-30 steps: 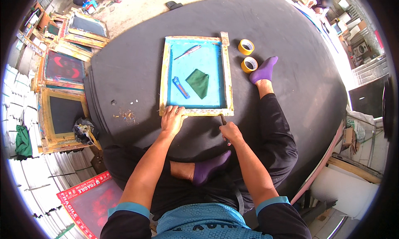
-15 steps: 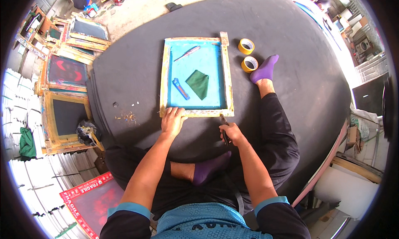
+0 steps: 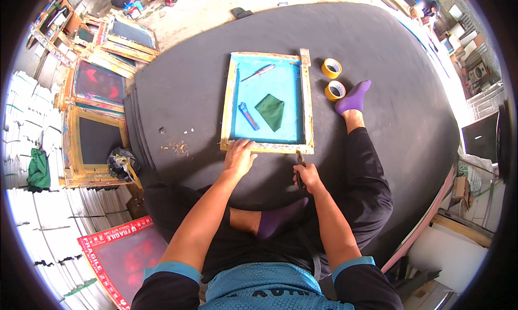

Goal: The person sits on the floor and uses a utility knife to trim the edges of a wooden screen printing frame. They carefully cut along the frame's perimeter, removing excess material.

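Note:
A wooden screen-printing frame (image 3: pixel 307 110) with blue mesh lies flat on the dark padded surface in front of me. My left hand (image 3: pixel 239 158) rests on its near rail toward the left corner, fingers over the wood. In my right hand (image 3: pixel 307 176) are dark-handled pliers (image 3: pixel 300 159), their jaws at the near rail close to the right corner. Whether the jaws grip anything is too small to tell. On the mesh lie a screwdriver (image 3: pixel 259 72), a blue utility knife (image 3: pixel 249 116) and a folded green cloth (image 3: pixel 271 112).
Two yellow tape rolls, one (image 3: pixel 331 68) behind the other (image 3: pixel 335 90), sit right of the frame, beside my purple-socked foot (image 3: pixel 354 97). Small debris (image 3: pixel 177 148) lies to the left. Stacked screens (image 3: pixel 100 83) and a crumpled black plastic bag (image 3: pixel 121 163) stand past the left edge.
The whole view has shifted, so the scene sits slightly farther right. Both hands keep their places on the near rail, and the pliers stay by its right corner.

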A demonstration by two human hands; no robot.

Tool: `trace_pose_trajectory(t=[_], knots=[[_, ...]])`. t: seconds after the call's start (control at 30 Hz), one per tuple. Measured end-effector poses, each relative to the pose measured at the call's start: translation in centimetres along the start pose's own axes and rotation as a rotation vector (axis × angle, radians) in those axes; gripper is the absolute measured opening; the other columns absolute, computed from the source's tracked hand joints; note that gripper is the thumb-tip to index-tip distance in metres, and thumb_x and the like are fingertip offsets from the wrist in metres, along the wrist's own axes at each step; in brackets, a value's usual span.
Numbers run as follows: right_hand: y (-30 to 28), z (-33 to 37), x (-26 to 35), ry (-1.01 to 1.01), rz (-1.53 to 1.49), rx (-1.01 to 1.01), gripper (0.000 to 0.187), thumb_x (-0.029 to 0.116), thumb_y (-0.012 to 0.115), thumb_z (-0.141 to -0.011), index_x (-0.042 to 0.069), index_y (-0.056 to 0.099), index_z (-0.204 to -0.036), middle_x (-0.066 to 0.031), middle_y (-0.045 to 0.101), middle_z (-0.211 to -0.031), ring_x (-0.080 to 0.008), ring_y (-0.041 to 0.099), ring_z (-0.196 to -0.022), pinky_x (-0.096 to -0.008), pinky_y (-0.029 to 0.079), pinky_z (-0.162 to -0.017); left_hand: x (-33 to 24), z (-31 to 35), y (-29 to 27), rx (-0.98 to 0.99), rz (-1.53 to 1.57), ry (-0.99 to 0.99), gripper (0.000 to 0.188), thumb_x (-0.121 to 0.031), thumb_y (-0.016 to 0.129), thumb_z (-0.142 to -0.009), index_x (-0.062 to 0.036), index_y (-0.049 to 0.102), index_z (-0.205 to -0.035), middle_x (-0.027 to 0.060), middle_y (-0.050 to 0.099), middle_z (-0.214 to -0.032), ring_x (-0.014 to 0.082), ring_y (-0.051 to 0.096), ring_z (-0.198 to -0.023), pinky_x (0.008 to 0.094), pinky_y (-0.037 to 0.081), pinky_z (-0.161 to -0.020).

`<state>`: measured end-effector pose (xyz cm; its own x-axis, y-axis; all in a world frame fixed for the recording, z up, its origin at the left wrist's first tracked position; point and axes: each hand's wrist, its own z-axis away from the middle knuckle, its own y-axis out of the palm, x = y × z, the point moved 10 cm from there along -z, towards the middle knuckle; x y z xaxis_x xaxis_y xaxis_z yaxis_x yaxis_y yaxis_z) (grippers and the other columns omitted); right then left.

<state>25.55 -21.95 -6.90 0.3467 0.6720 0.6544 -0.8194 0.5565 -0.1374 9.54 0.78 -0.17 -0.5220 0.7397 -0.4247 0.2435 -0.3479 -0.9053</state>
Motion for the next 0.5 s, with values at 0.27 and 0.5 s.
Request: trace_pose_trajectory(t=[0.27, 0.5], knots=[[-0.6, 2.9, 5.0, -0.107, 0.999, -0.38, 0.041, 0.027, 0.05, -0.098, -0.005, 0.073, -0.109, -0.029, 0.075, -0.107, -0.043, 0.074, -0.105, -0.0488, 0.059, -0.093, 0.1, 0.7, -0.1, -0.069, 0.016, 0.013, 0.049, -0.022, 0.08, -0.088, -0.0053, 0.068, -0.133, 0.0133, 0.064, -0.14, 0.0333, 0.055, -0.134, 0.0458, 0.043, -0.116], [-1.1, 2.5, 5.4, -0.115, 1.206, -0.347, 0.03, 0.019, 0.051, -0.101, -0.001, 0.067, -0.117, -0.0237, 0.076, -0.113, -0.0369, 0.075, -0.107, -0.0448, 0.06, -0.093, 0.5, 0.9, 0.6, -0.056, 0.021, -0.055, 0.051, -0.022, 0.079, -0.089, -0.0083, 0.066, -0.137, 0.0136, 0.062, -0.145, 0.0331, 0.05, -0.141, 0.0446, 0.04, -0.12]])
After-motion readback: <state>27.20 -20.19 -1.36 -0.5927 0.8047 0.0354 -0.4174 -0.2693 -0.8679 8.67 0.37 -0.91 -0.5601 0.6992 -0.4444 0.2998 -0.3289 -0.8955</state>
